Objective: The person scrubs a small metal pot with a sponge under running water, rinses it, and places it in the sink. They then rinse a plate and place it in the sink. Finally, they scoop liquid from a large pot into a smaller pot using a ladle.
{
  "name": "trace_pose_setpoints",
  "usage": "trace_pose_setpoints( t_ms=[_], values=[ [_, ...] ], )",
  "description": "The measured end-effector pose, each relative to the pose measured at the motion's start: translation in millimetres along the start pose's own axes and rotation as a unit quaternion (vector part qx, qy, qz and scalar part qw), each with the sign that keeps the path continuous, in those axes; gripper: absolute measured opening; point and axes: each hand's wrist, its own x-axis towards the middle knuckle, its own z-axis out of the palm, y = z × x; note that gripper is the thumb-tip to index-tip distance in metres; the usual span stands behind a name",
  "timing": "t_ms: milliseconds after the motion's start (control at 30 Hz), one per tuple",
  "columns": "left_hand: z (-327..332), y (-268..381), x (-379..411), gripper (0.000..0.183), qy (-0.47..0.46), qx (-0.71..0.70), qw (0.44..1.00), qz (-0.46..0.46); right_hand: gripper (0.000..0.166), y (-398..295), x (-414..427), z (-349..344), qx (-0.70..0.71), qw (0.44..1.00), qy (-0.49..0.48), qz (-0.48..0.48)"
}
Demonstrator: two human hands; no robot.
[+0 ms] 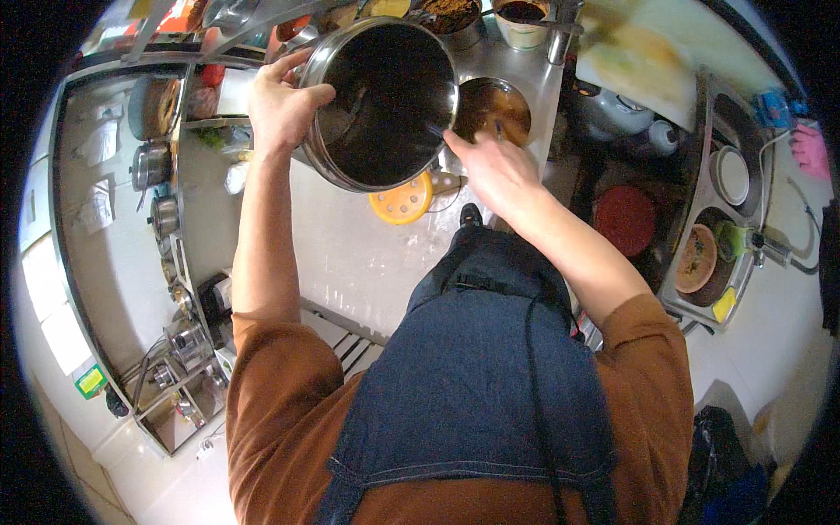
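Note:
My left hand (289, 102) grips the rim and side of a large steel pot (318, 157), which is tilted so that its dark inside faces me. My right hand (495, 164) is closed on a thin utensil, perhaps a brush or spatula, whose dark tip (436, 131) reaches over the pot's right rim; the rest of it is hidden by the fingers. Just beyond the right hand, a round pan of brown liquid (489, 98) stands on the steel counter (538, 85). Whether the utensil touches the pot's inner wall cannot be told.
A tub with dark contents (522, 26) and a pot of brown paste (449, 13) stand at the counter's back. Below the pot is a yellow stool (401, 200). Shelves with saucepans (151, 167) line the left; a sink (728, 289) holding bowls is at right, near a gas cylinder (607, 115).

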Motion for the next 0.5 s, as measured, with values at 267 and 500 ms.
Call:
trace_pose_setpoints(
  t_ms=[267,500],
  values=[
    [2.3,-13.8,-7.9,0.067,0.047,0.083,0.995,0.026,0.049,-35.8,2.8,12.8,0.151,0.974,-0.16,0.058],
    [2.4,-7.2,-7.4,0.069,0.002,-0.034,0.999,-0.019,0.045,32.8,-16.2,44.7,0.354,0.932,-0.081,-0.016]
  ],
)
